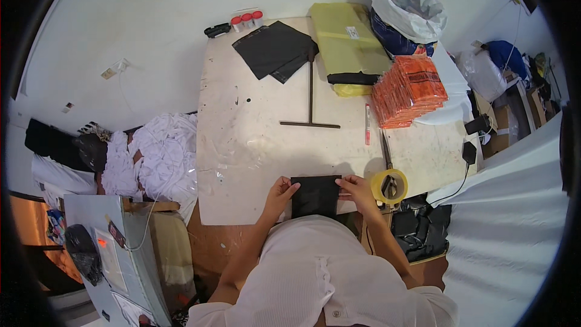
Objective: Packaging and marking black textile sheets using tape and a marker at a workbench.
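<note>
At the near edge of the table, a flat black rectangular piece (315, 196), which looks like a plastic bag or sheet, is stretched between my two hands. My left hand (282, 194) pinches its upper left corner between thumb and fingers. Its upper right corner is gripped by my right hand (357, 192). Just right of that hand sits a yellow roll of tape (390, 186) with dark items inside its ring. Scissors (386, 149) lie behind the roll, their handles partly hidden. A slim red-and-white pen-like tool (367, 125) lies left of them.
Black plastic mailers (266, 50) lie at the back, beside a dark T-shaped metal rod (311, 94). A yellowish package (351, 45), a stack of orange packets (407, 94) and a white-lined bag (407, 9) fill the back right. White cloth (163, 154) is heaped left of the table.
</note>
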Available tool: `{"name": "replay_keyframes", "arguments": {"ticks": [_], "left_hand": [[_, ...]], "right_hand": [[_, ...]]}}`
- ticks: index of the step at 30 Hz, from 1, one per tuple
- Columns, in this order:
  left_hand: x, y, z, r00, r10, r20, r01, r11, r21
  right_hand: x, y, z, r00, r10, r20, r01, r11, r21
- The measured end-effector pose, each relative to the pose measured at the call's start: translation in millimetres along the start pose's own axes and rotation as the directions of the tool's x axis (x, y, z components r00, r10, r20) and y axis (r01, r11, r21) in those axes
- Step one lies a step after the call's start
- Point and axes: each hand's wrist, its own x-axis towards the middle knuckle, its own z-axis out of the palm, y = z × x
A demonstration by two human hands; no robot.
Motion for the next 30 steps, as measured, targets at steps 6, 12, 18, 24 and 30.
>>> {"name": "replay_keyframes", "arguments": {"ticks": [6, 12, 18, 24, 30], "left_hand": [[2, -16, -7, 0.997, -0.05, -0.059, 0.043, 0.992, -0.119], [5, -28, -15, 0.998, 0.004, -0.069, -0.017, 0.98, -0.2], [14, 7, -1, 0.983, -0.168, -0.074, 0.158, 0.979, -0.126], [21, -8, -9, 0.997, -0.08, 0.001, 0.08, 0.991, 0.109], [21, -11, -13, 0.994, -0.023, 0.105, 0.035, 0.993, -0.113]], "right_hand": [[10, 31, -9, 0.994, -0.095, 0.061, 0.078, 0.969, 0.233], [13, 43, -15, 0.979, -0.201, 0.017, 0.183, 0.92, 0.346], [15, 40, -9, 0.964, -0.264, -0.001, 0.258, 0.939, 0.226], [14, 46, -8, 0.975, -0.22, -0.013, 0.215, 0.935, 0.281], [12, 37, -3, 0.982, -0.188, -0.008, 0.173, 0.886, 0.429]]}}
